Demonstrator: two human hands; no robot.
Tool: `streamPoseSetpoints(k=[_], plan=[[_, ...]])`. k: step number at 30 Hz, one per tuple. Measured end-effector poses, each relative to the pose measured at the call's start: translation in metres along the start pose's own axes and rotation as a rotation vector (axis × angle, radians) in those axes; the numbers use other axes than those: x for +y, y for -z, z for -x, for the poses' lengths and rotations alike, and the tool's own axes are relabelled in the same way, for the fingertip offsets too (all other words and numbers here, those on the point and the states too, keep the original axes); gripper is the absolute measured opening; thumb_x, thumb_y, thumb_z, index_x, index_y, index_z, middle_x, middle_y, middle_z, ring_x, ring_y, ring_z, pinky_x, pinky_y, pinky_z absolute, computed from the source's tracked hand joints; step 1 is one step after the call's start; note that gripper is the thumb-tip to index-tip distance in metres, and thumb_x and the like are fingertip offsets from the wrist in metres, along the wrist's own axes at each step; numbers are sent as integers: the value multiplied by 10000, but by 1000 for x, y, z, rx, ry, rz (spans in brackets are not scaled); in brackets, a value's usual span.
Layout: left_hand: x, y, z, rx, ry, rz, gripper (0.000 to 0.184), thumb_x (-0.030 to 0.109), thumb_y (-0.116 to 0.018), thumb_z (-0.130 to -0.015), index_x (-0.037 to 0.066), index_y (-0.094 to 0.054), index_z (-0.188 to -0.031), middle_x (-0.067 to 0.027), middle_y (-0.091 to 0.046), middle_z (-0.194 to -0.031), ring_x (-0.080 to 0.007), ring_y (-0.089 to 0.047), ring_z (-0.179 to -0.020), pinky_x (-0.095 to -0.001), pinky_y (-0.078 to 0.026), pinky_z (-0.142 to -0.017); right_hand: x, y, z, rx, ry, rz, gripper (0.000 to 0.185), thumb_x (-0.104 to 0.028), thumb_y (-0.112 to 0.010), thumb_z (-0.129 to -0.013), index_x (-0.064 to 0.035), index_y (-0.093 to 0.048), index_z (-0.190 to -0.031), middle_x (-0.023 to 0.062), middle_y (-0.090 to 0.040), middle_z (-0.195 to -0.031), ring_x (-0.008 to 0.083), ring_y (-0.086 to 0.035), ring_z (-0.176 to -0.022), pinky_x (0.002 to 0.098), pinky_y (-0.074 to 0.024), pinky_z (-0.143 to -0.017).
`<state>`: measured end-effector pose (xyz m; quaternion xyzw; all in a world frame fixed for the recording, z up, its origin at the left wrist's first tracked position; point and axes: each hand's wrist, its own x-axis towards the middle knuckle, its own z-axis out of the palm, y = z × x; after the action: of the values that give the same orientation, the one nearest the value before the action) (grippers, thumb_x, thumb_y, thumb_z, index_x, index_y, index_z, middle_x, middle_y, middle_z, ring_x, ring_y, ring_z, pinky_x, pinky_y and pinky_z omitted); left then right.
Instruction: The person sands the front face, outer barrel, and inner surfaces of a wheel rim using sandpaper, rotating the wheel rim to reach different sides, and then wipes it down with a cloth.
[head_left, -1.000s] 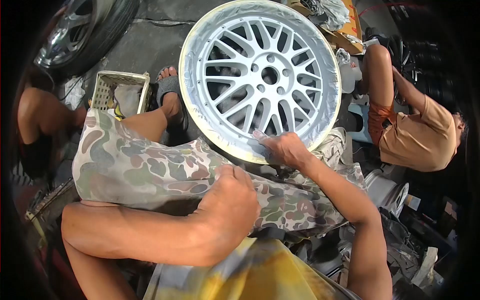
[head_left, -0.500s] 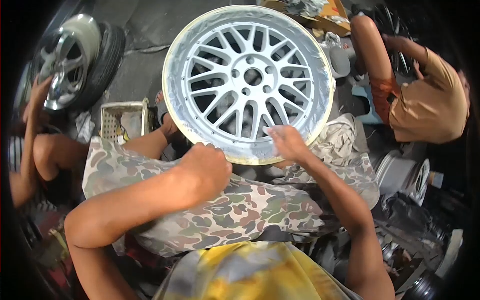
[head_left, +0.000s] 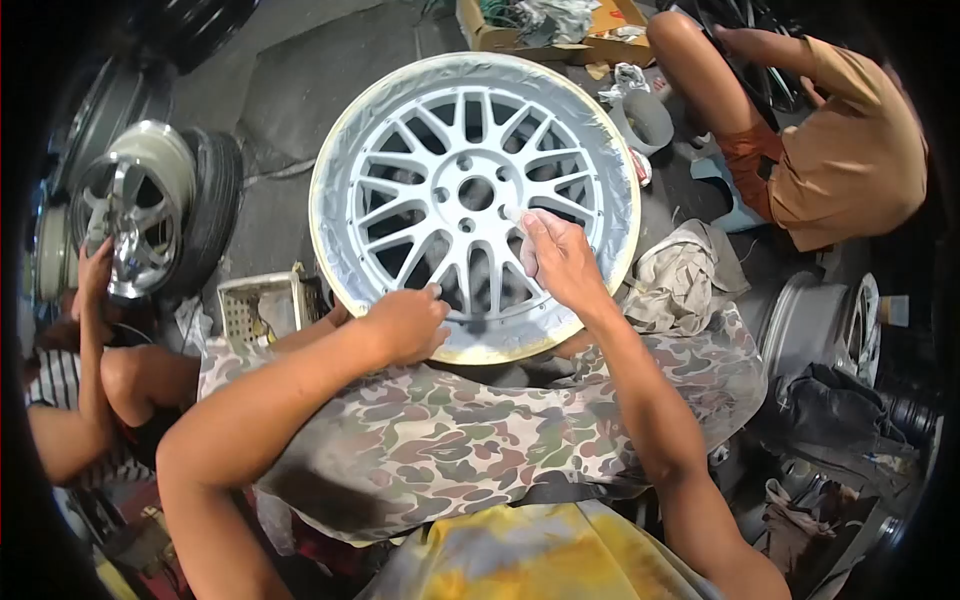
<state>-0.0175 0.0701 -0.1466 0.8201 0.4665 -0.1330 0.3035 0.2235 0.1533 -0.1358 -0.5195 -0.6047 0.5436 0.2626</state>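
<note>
A silver-white multi-spoke alloy wheel (head_left: 484,285) lies face up before my knees, its outer lip covered with crinkled grey masking and edged in yellowish tape. My left hand (head_left: 405,325) is closed at the near left edge of the rim, fingers curled over the lip. Over the right-hand spokes, close to the hub, my right hand (head_left: 560,258) has its fingers pinched together. A small whitish bit shows at its fingertips; I cannot make out what it is. Pale dust coats those fingers.
A cream plastic basket (head_left: 262,312) stands left of the wheel. A crumpled cloth (head_left: 682,278) and another wheel (head_left: 795,325) lie right. Beyond are a cardboard box (head_left: 610,45) and a grey tub (head_left: 645,122). One person (head_left: 850,160) sits right; another person's hand (head_left: 95,265) touches a chrome wheel (head_left: 150,230).
My right hand has moved from the near rim up toward the hub. My left hand stays at the near left edge. The view has shifted, so the wheel appears lower and slightly left.
</note>
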Motion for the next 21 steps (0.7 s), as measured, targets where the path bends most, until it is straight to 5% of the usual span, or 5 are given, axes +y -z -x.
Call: streamPoseSetpoints(k=[1,4,7,13,21], plan=[[3,-1,-1,0,-7,10,384,298,-569,-971,2,-650,-1202,-233,-621,-1174,-397,-698,-877,-482,-571,-791,2,6,0,19,8,-7,376,-328,-475,-1064,-11,-669,-1117,6,-547,-583,113,-500,-488,297,-436,-527],[0,-12,-4,83,-30,3,365,256,-584,-950,-9,-648,-1192,-220,-657,-1101,-397,-700,-863,-478,-574,-773,22,7,9,110,34,292,271,-246,-556,-996,-9,-676,-1046,197,-674,-707,375,-700,-748,479,-516,-719],[-4,-19,-12,89,-16,-77,336,209,-588,-921,-29,-653,-1148,-200,-684,-1012,-396,-699,-849,-478,-573,-761,41,-2,21,49,83,414,232,-213,-599,-963,4,-668,-1008,210,-680,-737,388,-697,-748,500,-510,-725],[8,-33,-18,-4,-21,-312,234,149,-586,-864,-10,-672,-1013,-167,-706,-920,-339,-709,-851,-444,-563,-718,50,28,6,402,402,799,85,-115,-691,-855,-42,-686,-901,165,-651,-942,370,-606,-988,463,-523,-866],[20,-35,-5,157,-103,-242,218,128,-598,-838,7,-716,-977,-144,-707,-945,-294,-654,-1006,-472,-494,-870,67,55,-9,579,77,939,159,-138,-711,-853,14,-663,-858,223,-689,-867,439,-676,-843,506,-536,-784]])
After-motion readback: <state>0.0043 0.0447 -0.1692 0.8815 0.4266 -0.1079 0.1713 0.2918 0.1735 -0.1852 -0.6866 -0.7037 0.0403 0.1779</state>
